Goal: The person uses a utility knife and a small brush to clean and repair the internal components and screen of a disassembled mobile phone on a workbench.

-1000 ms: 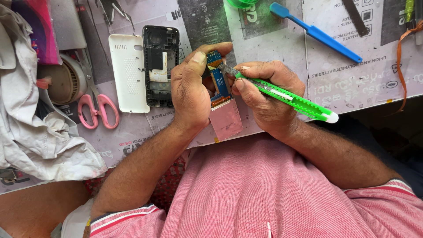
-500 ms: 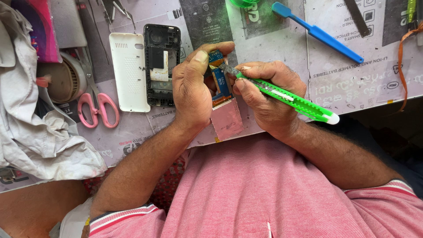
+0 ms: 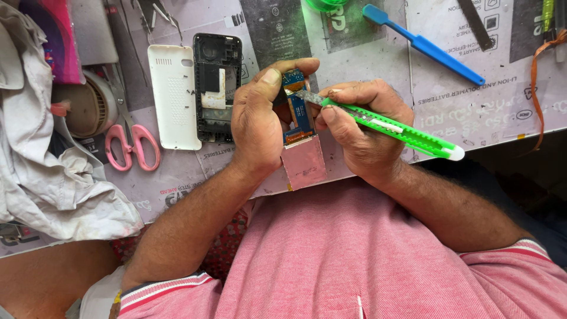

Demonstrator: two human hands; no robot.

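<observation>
My left hand (image 3: 257,127) grips a small blue circuit board (image 3: 298,112) with a pinkish screen panel (image 3: 304,160) hanging from its lower end. My right hand (image 3: 360,127) holds a green and white utility knife (image 3: 401,130); its blade tip rests on the upper part of the board. Both hands are over the near edge of the paper-covered table (image 3: 472,112). Fingers hide much of the board.
A black phone frame (image 3: 217,88) and a white back cover (image 3: 172,97) lie left of my hands. Pink scissors (image 3: 133,145), a tape roll (image 3: 88,109) and a white cloth (image 3: 53,183) sit further left. A blue brush (image 3: 422,44) lies at the back right.
Nothing has clearly changed; both hands keep their grips in the same spot.
</observation>
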